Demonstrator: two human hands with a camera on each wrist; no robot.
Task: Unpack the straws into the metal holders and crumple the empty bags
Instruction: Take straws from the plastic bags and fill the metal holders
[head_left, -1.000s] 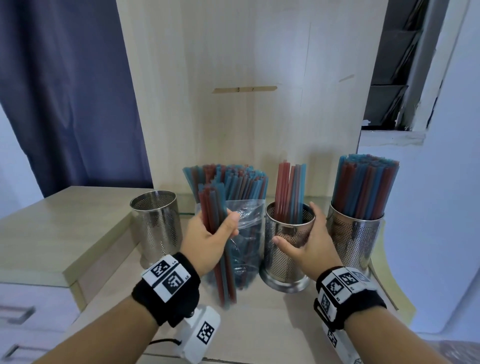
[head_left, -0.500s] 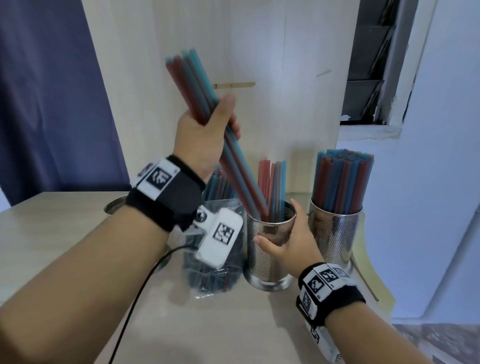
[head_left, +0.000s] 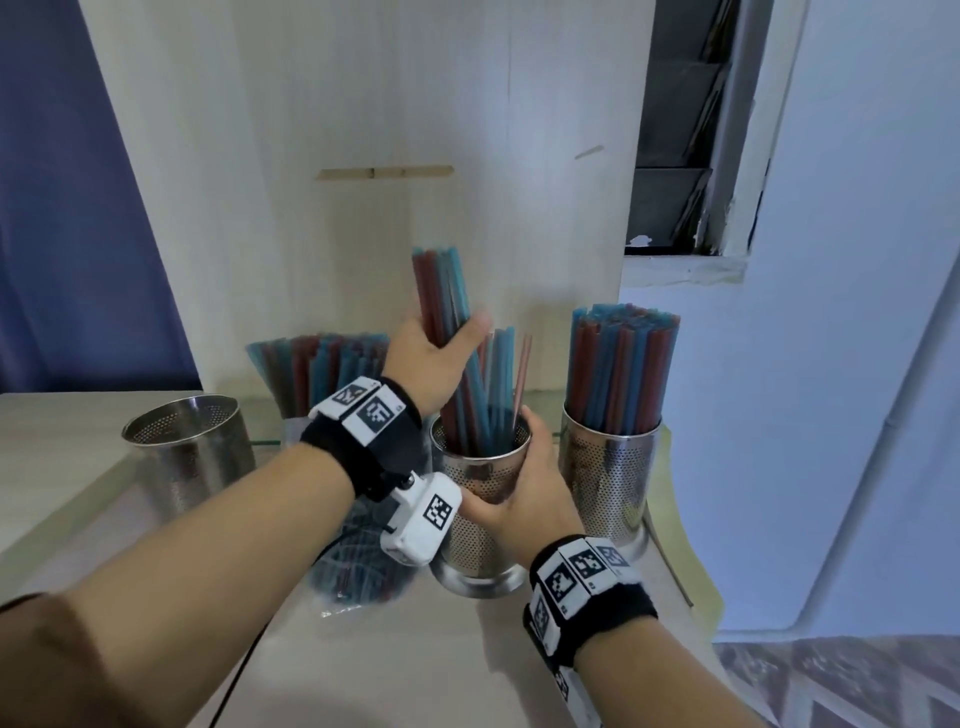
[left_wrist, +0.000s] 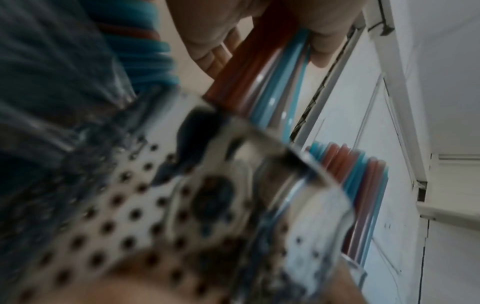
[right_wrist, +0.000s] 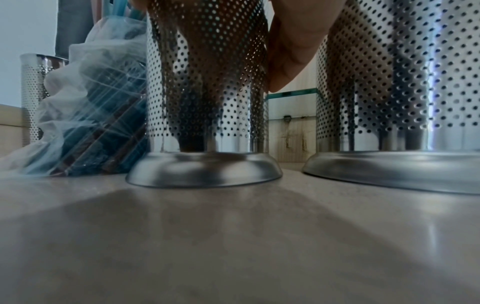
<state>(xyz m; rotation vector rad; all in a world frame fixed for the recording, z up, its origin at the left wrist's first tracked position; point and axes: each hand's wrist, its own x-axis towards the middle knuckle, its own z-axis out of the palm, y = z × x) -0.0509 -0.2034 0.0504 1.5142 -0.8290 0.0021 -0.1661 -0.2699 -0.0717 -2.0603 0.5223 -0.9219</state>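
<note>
My left hand grips a bundle of red and blue straws; their lower ends stand inside the middle metal holder. The left wrist view shows the same straws between thumb and fingers above the holder's rim. My right hand is wrapped around this holder; in the right wrist view its thumb lies on the perforated wall. A clear bag of straws stands left of it, behind my left wrist. The right holder is packed with straws. The left holder looks empty.
Everything stands on a pale wooden top against a wooden panel. A raised wooden ledge lies to the left, a blue curtain behind it. A white wall and a window are to the right.
My left hand has drawn a bundle of straws out of the bag, lifted it high, then lowered it into the middle holder. My right hand has kept hold of that holder.
</note>
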